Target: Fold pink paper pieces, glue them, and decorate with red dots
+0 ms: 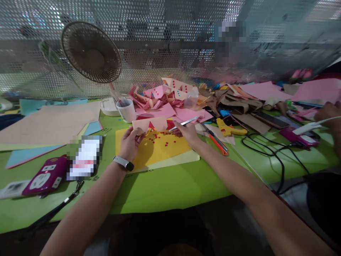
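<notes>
Green counter [170, 193]: runs across lower half of frame, w/ paper & tools on it.
Left hand [130, 144]: ctr of frame, fingers pinching L end of peach strip [160, 123]; watch [123, 163] on wrist.
Right hand [188, 132]: just R of ctr, fingers closed on slim metal tool [190, 121], at R end of strip.
Peach strip: ctr, btwn the hands, above yellow sheet [160, 155]; red triangular areas on it.
Red bits [166, 144]: small pcs scattered on yellow sheet.
Cutter [217, 144]: orange-red & black, R of right hand, near yellow glue gun [229, 129].
Cup [127, 111]: white, L of ctr, w/ items in it; fan [92, 53] upper left.
Paper heap [160, 93]: pink/peach pcs, upper ctr, in front of perforated screen [160, 39].
Phone [84, 156]: lower left, lit, partly pixelated, next to magenta device [48, 176].
Large peach sheet [53, 122]: left side, over blue paper.
Other person's hand [329, 112]: far right edge, nr 2nd magenta device [299, 138] w/ white cable; blurred, can't tell grip.
</notes>
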`<state>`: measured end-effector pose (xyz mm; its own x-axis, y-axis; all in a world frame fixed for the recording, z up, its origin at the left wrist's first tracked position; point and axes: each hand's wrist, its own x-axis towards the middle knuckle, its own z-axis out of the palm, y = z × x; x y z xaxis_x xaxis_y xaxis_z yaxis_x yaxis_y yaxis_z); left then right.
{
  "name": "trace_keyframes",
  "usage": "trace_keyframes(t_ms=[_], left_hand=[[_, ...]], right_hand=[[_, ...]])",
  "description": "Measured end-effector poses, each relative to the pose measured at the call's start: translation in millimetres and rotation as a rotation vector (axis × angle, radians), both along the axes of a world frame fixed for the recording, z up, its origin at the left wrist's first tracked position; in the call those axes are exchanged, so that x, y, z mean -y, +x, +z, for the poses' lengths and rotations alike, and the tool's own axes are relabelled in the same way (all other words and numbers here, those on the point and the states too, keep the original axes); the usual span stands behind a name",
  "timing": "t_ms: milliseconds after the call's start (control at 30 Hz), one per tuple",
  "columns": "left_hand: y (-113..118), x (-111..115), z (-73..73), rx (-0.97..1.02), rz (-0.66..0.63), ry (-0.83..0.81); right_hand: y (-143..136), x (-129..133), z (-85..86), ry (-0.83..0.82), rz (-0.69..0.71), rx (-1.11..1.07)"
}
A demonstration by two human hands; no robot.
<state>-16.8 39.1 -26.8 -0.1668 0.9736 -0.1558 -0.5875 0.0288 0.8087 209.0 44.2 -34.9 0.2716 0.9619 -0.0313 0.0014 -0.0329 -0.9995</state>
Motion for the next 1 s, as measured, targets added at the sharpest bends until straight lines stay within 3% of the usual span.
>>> trace_keyframes(t_ms=[1000], left_hand=[[0.7,0.5,-2.5,-0.02,-0.023,0.027]], right_hand=[[-0.8,-4.6,-6.5,0.017,0.044,-0.019]])
